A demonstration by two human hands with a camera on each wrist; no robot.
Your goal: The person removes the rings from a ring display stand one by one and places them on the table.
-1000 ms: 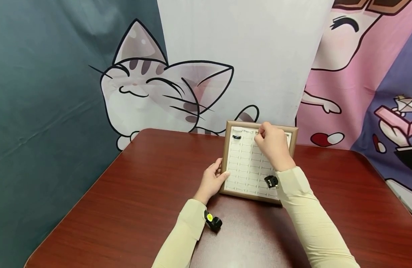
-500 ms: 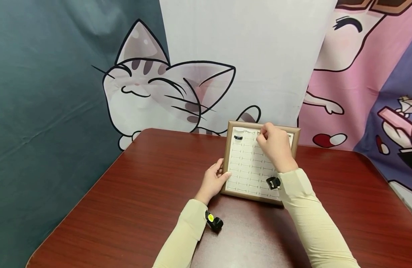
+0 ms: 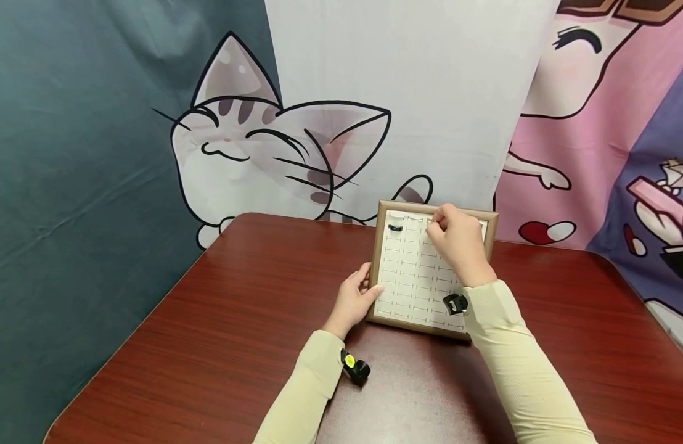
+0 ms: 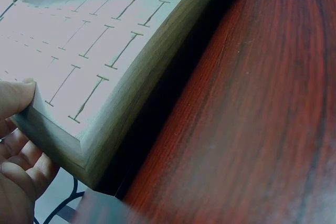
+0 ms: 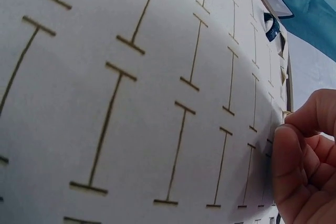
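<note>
A ring display tray with a wooden frame and a white slotted pad leans back, tilted, on the table. My left hand grips its lower left edge; in the left wrist view the thumb lies over the frame and the fingers are beneath. At the top row, my right hand pinches a small gold-coloured ring between thumb and forefinger, mostly hidden by the fingertips. One dark ring sits in a slot near the upper left corner, also showing in the right wrist view.
The reddish-brown wooden table surrounds the tray. A cartoon-printed cloth backdrop hangs behind the table's far edge. Black wrist cameras sit on both sleeves, the right one close over the pad.
The head view has shifted slightly, so tray and hands appear a little further right. My right hand stays at the top row, pinching; the left keeps its grip on the frame.
</note>
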